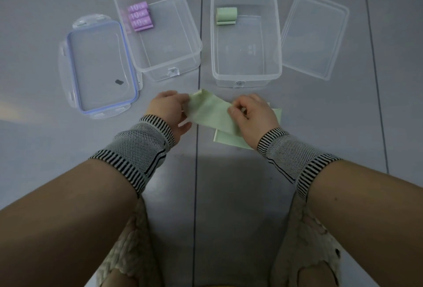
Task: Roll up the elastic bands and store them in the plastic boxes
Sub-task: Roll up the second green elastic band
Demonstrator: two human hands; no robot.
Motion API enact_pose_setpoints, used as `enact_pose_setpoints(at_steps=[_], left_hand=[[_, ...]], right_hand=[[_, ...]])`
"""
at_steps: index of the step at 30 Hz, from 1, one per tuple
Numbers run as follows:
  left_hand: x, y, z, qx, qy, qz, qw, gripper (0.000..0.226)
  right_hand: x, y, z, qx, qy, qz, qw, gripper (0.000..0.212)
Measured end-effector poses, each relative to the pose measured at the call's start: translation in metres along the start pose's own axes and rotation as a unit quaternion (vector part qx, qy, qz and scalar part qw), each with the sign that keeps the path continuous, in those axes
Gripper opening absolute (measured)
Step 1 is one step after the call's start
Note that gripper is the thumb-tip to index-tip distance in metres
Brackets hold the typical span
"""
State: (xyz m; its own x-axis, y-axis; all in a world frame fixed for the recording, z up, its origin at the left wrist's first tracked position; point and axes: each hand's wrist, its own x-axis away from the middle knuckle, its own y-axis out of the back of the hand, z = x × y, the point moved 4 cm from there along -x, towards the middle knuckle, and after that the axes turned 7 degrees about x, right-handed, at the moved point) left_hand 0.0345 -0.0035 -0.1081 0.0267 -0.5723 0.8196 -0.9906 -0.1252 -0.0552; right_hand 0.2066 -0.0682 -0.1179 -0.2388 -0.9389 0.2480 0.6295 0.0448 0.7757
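Two hands on one green band (209, 109), just this side of the right box (246, 74) | your left hand (169, 108) pinches its left end, right hand (253, 113) pinches the middle, fingertips hidden | more green band (231, 139) lies beneath, partly covered by your wrist | green roll (226, 15) in that box's far corner | purple rolls (139, 15) in the left box (160, 69).

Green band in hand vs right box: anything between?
Head view: only bare floor between the green band, held by both hands, and the right box.
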Motion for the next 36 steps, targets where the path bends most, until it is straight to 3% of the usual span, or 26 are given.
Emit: enact_pose_setpoints(at_steps=[2,4,6,12,16,18,21,24,29,32,36], left_hand=[[0.002,-0.001,-0.004,-0.109,-0.043,0.004,0.993,0.032],[0.004,0.001,-0.009,-0.239,-0.112,-0.018,0.964,0.02],[0.006,0.002,-0.011,-0.301,-0.162,-0.034,0.939,0.009],[0.001,0.007,-0.01,-0.319,-0.186,-0.072,0.927,0.015],[-0.004,0.014,-0.006,-0.38,-0.178,-0.092,0.903,0.044],[-0.003,0.008,-0.001,-0.44,-0.216,-0.075,0.869,0.051],[0.008,-0.015,0.013,-0.501,-0.316,0.001,0.806,0.041],[0.016,-0.042,0.033,-0.542,-0.352,0.075,0.759,0.033],[0.018,-0.067,0.054,-0.574,-0.365,0.123,0.723,0.037],[0.019,-0.078,0.061,-0.589,-0.365,0.14,0.707,0.041],[0.022,-0.087,0.068,-0.595,-0.366,0.146,0.701,0.044]], right_hand=[[-0.001,0.0,0.001,0.033,0.009,-0.011,0.999,0.013],[-0.001,0.0,0.001,0.057,0.018,-0.014,0.998,0.016],[0.0,0.0,0.001,0.061,0.026,-0.013,0.998,0.016],[0.0,-0.001,-0.001,0.084,0.014,-0.031,0.996,0.022],[0.003,-0.002,-0.003,0.107,0.008,-0.045,0.993,0.042],[0.006,-0.004,-0.003,0.11,0.015,-0.047,0.993,0.041],[0.012,0.003,-0.008,0.108,0.018,-0.095,0.989,0.034],[0.016,0.019,-0.024,0.104,-0.025,-0.129,0.986,0.037],[0.017,0.045,-0.08,0.087,-0.173,-0.084,0.977,0.049],[0.019,0.042,-0.098,0.075,-0.189,-0.016,0.979,0.048],[0.02,0.037,-0.103,0.072,-0.167,0.028,0.983,0.029]])
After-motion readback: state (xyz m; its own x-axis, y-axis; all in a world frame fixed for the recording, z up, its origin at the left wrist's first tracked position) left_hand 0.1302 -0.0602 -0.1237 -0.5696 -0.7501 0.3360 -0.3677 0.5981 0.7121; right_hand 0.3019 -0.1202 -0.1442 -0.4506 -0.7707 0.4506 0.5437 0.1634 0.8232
